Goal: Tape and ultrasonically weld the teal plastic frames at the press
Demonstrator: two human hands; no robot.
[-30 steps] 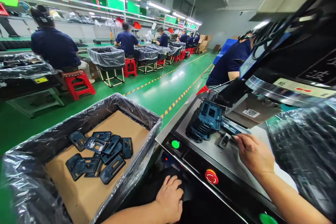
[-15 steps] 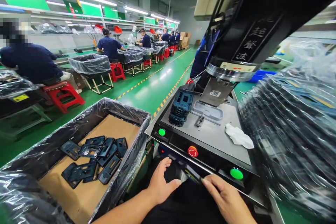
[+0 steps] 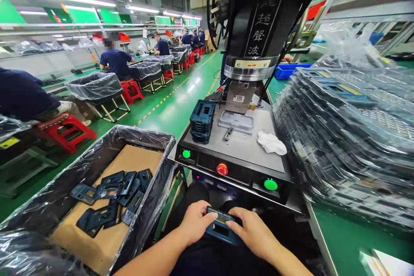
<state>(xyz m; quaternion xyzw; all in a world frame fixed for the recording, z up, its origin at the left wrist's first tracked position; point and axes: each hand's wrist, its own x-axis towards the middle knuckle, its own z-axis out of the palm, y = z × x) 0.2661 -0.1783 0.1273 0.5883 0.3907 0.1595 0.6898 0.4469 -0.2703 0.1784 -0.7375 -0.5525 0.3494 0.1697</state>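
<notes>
Green floor (image 3: 164, 116) spreads around the work. Lower centre, left hand (image 3: 196, 221) and right hand (image 3: 254, 230) hold one dark slotted part (image 3: 223, 233) between them, thumbs on top; even, light pressure should steady it. Beyond, mid-view, stacked parts (image 3: 202, 120) stand left of the press (image 3: 252, 13).

The held part (image 3: 224, 234) has dark blue colour, with a yellowish strip (image 3: 221, 220) at its opening. The machine table (image 3: 239, 159) is grey; near its left edge the stack of parts (image 3: 202, 114) is dark blue, and near its right edge the cloth (image 3: 271, 143) is white. Along the front edge, the panel (image 3: 207, 161) is black, with a green left button (image 3: 186, 154), a red middle button (image 3: 221, 169) and a green right button (image 3: 271, 185). The cardboard (image 3: 93, 252) is plain brown.
</notes>
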